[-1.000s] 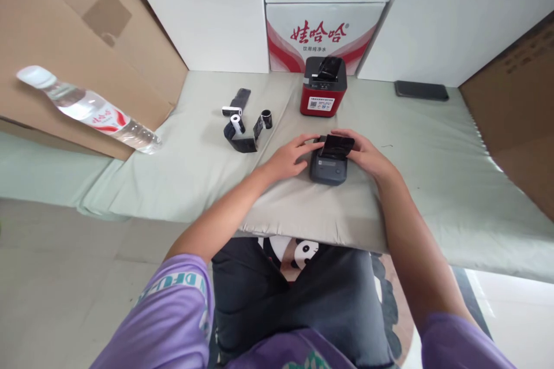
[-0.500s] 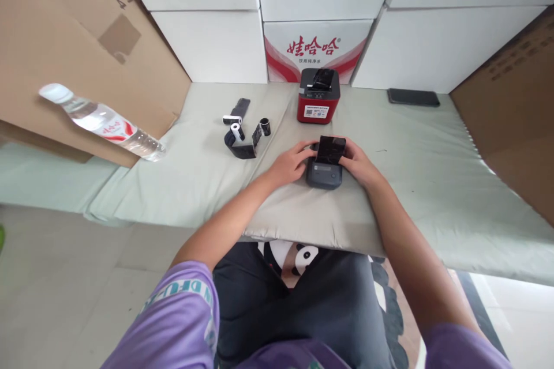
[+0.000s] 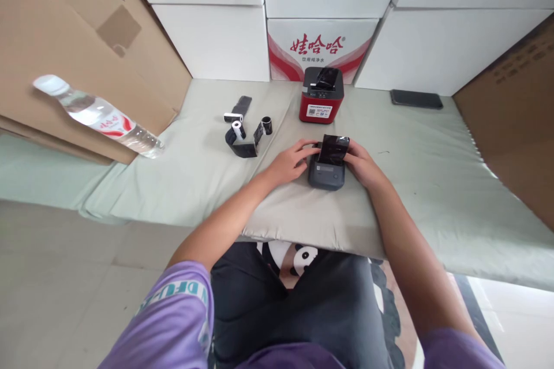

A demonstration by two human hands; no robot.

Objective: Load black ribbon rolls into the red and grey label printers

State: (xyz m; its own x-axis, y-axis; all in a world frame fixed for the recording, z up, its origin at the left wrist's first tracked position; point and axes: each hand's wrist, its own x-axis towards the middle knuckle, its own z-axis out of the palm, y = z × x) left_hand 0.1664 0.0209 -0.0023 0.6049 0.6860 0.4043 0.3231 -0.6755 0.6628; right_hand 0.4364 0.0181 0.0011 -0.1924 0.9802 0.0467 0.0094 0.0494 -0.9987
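Surface: a pale grey-green padded mat (image 3: 433,184) covers the bench, its front edge sagging over the person's lap.
Room: white boxes are stacked along the back, one a printed carton (image 3: 322,46) with red lettering; brown cardboard (image 3: 64,40) leans at the left and more stands at the right; pale floor shows at lower left.
Dark printer: a small dark grey printer (image 3: 326,170) sits on the mat near its front edge, straight ahead of the person.
Pointing: its lid (image 3: 334,148) stands raised at the far end, the face with the small label toward the person; its long axis runs from the person away toward the back boxes.
Left hand: the left hand (image 3: 288,164) lies against the printer's left side, fingers curled onto it, the grip resting rather than clenched.
Right hand: the right hand (image 3: 363,166) holds the right side, fingers at the lid's edge.
Red printer: a red printer (image 3: 321,95) stands just beyond, apart from the dark one.
Left of the printers: paper rolls and black pieces (image 3: 246,130) lie loose.
Far left: a water bottle (image 3: 97,116) lies tilted against the cardboard.
Far right: a dark phone (image 3: 416,99) lies flat by the boxes.
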